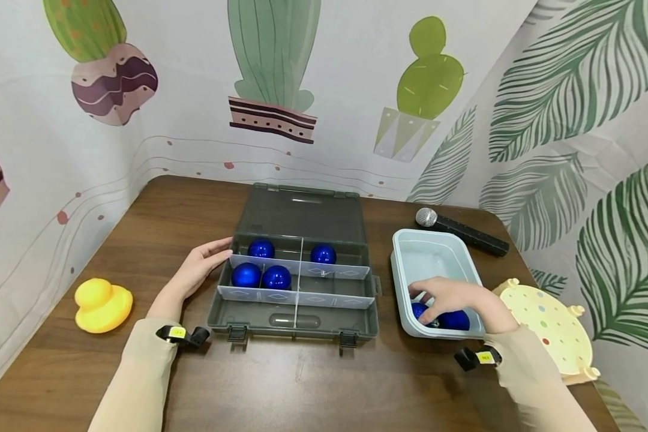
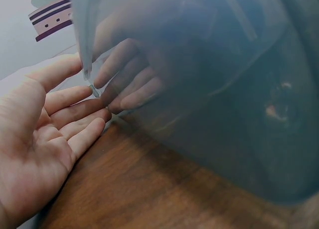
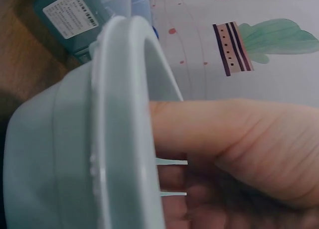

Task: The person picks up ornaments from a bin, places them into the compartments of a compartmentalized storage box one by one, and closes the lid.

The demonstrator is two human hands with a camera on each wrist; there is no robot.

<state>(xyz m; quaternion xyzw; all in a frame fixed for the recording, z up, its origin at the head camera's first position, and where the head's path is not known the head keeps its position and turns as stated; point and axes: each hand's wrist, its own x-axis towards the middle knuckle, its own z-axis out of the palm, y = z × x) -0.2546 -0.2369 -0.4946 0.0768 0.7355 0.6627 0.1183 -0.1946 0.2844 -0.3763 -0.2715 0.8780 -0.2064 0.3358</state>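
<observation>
A dark grey see-through divider box [image 1: 335, 327] stands with its lid [image 1: 302, 213] laid back. Shiny blue balls lie in it: two in the middle-left compartment [image 1: 246, 275], one in the back-left [image 1: 261, 248], one in the back-right [image 1: 323, 253]. My left hand [image 1: 194, 270] touches the box's left side with fingers nearly straight, and its palm shows in the left wrist view. Inside a pale blue tub [image 1: 399, 282], my right hand [image 1: 443, 297] grips a blue ball [image 1: 418, 309] between thumb and fingers. Another blue ball [image 1: 455, 321] lies under that hand. In the right wrist view the tub wall hides the fingertips.
A yellow rubber duck [image 1: 102, 306] sits at the table's left. Behind the tub lies a black microphone [image 1: 461, 233]. A cream dotted board with pegs [image 1: 551, 327] is at the right edge, beneath the right forearm. A patterned cloth [image 1: 351, 78] hangs behind the table.
</observation>
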